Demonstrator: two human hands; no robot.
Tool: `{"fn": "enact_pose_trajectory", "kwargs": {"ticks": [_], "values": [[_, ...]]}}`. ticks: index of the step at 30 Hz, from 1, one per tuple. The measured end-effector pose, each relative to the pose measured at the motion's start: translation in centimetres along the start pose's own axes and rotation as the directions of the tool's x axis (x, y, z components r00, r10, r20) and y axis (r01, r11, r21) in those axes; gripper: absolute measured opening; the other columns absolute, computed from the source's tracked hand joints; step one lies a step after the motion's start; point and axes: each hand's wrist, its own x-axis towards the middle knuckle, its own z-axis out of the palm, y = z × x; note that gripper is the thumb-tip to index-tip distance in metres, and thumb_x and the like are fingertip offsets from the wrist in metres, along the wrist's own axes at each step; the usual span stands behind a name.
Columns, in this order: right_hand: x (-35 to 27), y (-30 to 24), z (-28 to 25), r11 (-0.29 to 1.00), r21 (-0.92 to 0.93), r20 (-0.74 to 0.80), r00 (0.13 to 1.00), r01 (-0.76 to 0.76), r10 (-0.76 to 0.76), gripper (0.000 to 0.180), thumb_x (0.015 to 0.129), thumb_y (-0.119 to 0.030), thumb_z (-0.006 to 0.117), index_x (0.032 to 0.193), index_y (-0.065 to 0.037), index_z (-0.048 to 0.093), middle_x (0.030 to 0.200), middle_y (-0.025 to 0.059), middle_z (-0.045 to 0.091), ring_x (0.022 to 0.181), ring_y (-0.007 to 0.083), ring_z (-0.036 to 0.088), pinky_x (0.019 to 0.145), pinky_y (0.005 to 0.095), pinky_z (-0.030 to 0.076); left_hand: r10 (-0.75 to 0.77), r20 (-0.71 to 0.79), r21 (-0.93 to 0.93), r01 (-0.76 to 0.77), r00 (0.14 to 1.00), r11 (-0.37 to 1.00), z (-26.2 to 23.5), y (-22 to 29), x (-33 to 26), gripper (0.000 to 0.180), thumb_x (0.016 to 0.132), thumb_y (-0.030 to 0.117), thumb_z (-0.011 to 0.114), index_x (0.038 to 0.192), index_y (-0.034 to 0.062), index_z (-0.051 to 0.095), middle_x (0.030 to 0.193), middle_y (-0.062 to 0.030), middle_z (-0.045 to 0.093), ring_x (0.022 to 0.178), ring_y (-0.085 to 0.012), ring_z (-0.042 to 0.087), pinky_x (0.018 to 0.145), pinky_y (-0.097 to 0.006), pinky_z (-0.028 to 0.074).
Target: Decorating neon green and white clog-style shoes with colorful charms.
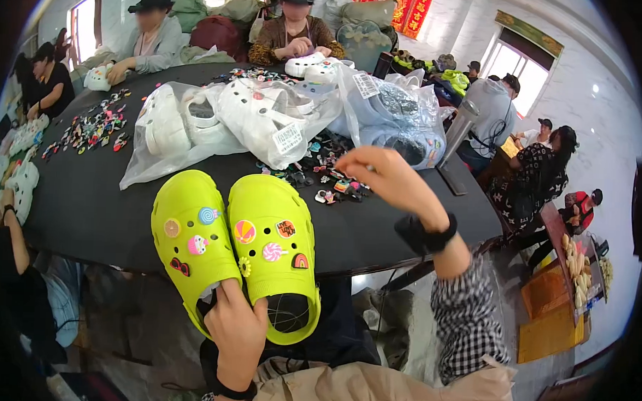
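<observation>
A pair of lime-green clogs lies at the near table edge, toes away from me. The left clog [181, 215] carries an orange slice, a blue lollipop, a pink cupcake and dark red glasses charms. On the right clog [261, 198] sit several charms, among them a beach ball, a pink swirl lollipop and a rainbow. My left hand [238, 332] is closed on the pair, fingers in the left clog's opening and thumb at the right one's. My right hand [392, 178] hovers over a pile of loose charms [342, 191], fingers stretched leftward and apparently holding nothing.
Bagged white clogs [260, 113] and bagged light-blue clogs [401, 118] lie beyond the green pair. More charms [97, 125] spread across the black table [88, 199] at left. A metal post [459, 131] stands at right. Other people sit around the table, handling white clogs.
</observation>
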Motion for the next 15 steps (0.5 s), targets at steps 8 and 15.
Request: {"fn": "enact_pose_trajectory", "kwargs": {"ticks": [8,15], "values": [[8.1,4.7,5.5,0.993,-0.088,-0.058,0.996,-0.074,0.069,0.064,0.080,-0.029,0.076,0.135,-0.009,0.051,0.110,0.0239,0.065,0.090,0.0322,0.069,0.074,0.0399,0.056,0.007,-0.033,-0.015,-0.007,0.999,1.000,0.2,-0.1,-0.3,0.067,0.072,0.014,0.075,0.127,-0.0070,0.043,0.091,-0.0267,0.057,0.073,-0.0456,0.062,0.059,-0.050,0.049],[11.3,3.7,10.0,0.777,-0.617,-0.069,0.975,0.125,-0.211,0.085,0.066,-0.034,0.086,0.140,-0.020,0.045,0.136,0.0256,0.042,0.089,0.0420,0.068,0.073,0.0454,0.057,0.037,-0.021,-0.043,-0.038,0.999,0.998,0.2,-0.4,-0.3,0.072,0.071,0.016,0.076,0.130,-0.0088,0.041,0.091,-0.0271,0.058,0.071,-0.0451,0.062,0.058,-0.049,0.049]]}}
